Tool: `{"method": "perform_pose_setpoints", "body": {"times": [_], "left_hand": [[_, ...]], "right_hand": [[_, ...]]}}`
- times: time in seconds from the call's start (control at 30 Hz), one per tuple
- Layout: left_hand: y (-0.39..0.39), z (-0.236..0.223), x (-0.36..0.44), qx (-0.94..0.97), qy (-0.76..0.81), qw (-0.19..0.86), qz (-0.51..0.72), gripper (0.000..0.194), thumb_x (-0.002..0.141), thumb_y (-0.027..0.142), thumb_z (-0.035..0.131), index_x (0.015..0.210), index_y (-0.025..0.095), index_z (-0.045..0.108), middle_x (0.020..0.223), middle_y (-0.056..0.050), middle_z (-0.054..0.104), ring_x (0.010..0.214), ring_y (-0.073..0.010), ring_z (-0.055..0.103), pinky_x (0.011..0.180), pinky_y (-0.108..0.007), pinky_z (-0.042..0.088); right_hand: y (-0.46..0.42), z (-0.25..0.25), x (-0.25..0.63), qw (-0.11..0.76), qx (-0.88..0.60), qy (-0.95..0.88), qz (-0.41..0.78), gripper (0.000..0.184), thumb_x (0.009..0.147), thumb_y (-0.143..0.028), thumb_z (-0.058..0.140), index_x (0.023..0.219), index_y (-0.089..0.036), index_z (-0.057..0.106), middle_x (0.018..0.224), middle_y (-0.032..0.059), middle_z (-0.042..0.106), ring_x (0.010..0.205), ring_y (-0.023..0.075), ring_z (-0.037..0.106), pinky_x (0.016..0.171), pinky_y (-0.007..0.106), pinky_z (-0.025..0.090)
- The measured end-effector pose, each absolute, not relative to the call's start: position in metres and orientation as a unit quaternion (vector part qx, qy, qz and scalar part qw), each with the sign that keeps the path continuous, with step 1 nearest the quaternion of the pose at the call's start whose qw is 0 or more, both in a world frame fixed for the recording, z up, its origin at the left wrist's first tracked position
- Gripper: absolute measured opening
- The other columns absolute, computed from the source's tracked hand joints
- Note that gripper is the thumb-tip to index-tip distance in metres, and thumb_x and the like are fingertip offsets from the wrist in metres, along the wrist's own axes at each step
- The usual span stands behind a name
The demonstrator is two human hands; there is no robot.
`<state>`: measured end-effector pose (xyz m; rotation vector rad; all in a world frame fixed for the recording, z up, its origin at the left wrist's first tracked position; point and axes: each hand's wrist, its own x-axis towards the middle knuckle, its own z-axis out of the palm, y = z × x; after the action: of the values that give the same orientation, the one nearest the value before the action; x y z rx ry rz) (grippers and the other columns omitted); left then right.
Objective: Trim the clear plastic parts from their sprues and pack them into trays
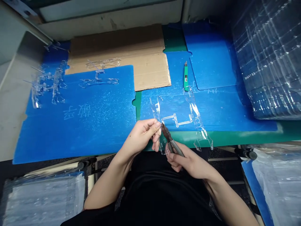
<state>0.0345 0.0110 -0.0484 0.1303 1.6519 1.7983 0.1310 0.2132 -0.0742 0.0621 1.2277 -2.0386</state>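
- Pinching a clear plastic moulding (155, 108) in my left hand (138, 136), thumb and fingertips closed narrowly on it, probably so it stays steady beside the cutters.
- Gripping grey-handled side cutters (176, 147) in my right hand (185, 160), fingers wrapped round the handles. The jaws sit at the moulding's lower part; how far they are closed, I cannot tell.
- Just ahead of my hands, more clear plastic parts (177, 121) lie on a blue corrugated plastic sheet (207, 110), with a green utility knife (186, 77) beyond them, likely left there within reach.
- To my right, a clear plastic bag (265, 59) seems packed with stacked clear pieces.
- Down on my left, another clear plastic bag (42, 201) holds something pale and flat, too hazy to name.
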Motion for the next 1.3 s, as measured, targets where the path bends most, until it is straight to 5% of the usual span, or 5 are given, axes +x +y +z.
{"method": "perform_pose_setpoints", "body": {"times": [0.23,0.43,0.57,0.73,1.3], "left_hand": [[0.013,-0.044,-0.004,0.042,0.842,0.322,0.430,0.063,0.096,0.076,0.065,0.068,0.020,0.058,0.051,-0.001,0.061,0.044,-0.0182,0.064,0.051,-0.028,0.050],[0.031,0.012,-0.057,0.211,0.975,0.033,-0.055,0.048,0.103,0.066,0.063,0.094,0.020,0.074,0.080,-0.012,0.075,0.076,-0.0302,0.072,0.065,-0.034,0.040],[0.114,0.031,-0.091,0.552,0.817,0.161,-0.039,0.022,0.102,0.040,0.071,0.120,0.031,0.079,0.123,-0.006,0.077,0.097,-0.0230,0.072,0.069,-0.030,0.037],[0.189,0.026,-0.102,0.615,0.715,0.306,-0.126,0.012,0.082,0.013,0.085,0.085,0.025,0.082,0.086,-0.003,0.076,0.074,-0.0210,0.063,0.065,-0.032,0.030],[0.024,-0.022,0.023,0.161,0.643,0.337,0.669,0.037,0.104,0.047,0.073,0.085,0.016,0.062,0.064,-0.001,0.071,0.037,-0.0066,0.055,0.038,-0.016,0.034]], "right_hand": [[0.219,-0.087,0.149,0.342,0.056,0.352,-0.870,0.031,0.105,-0.042,0.071,0.098,-0.022,0.048,0.077,-0.0082,0.037,0.060,0.0064,0.026,0.053,0.021,0.025],[0.245,-0.087,0.189,0.377,0.058,0.305,-0.873,0.029,0.102,-0.038,0.076,0.100,-0.020,0.053,0.074,-0.0081,0.038,0.061,0.0064,0.029,0.054,0.020,0.027],[0.251,-0.088,0.201,0.358,0.038,0.356,-0.862,0.029,0.103,-0.041,0.075,0.102,-0.019,0.055,0.074,-0.0074,0.042,0.060,0.0069,0.035,0.056,0.021,0.034],[0.252,-0.082,0.204,0.337,0.021,0.410,-0.847,0.031,0.105,-0.045,0.071,0.101,-0.019,0.054,0.071,-0.0081,0.043,0.060,0.0075,0.036,0.057,0.022,0.033],[0.230,-0.038,0.162,0.280,0.010,0.679,-0.679,0.017,0.112,-0.041,0.055,0.114,-0.024,0.055,0.105,0.0018,0.058,0.094,0.0194,0.052,0.091,0.036,0.045]]}}
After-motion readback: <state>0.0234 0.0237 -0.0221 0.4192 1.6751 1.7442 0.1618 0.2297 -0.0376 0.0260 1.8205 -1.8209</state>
